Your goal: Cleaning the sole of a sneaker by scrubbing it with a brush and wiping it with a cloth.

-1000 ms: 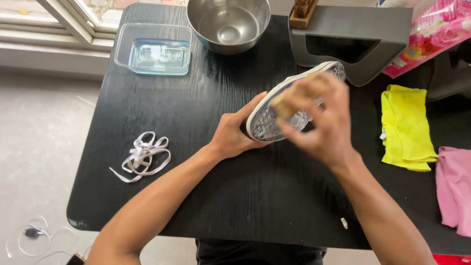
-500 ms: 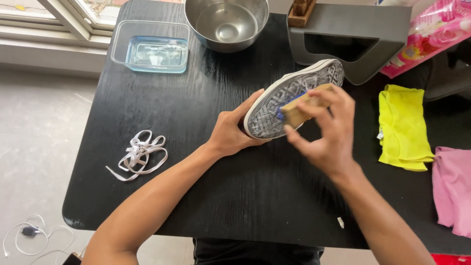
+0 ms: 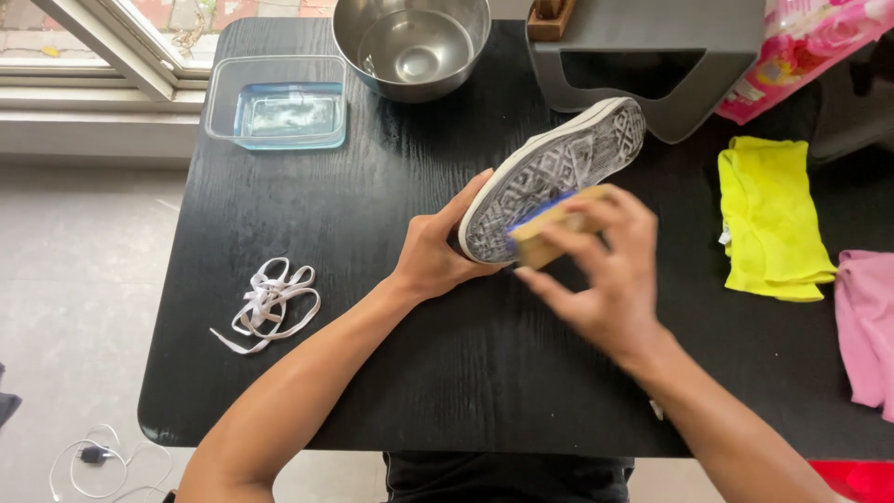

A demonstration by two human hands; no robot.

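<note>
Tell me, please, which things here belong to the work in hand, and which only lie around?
In use: grey-soled canvas shoe, held by left hand; wooden scrub brush, in right hand.

Lying about: white tangled shoelaces, clear plastic tub, round steel bowl, yellow cloth, pink cloth.

A home — tiled floor, window sill, black table.

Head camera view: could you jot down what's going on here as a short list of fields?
Left hand: grips the shoe at one end, sole turned up
Right hand: holds a wooden brush against the sole
Table: black, wood-grained
Loose on table: white laces, yellow cloth, pink cloth
Far edge: steel bowl, clear tub of water
</note>
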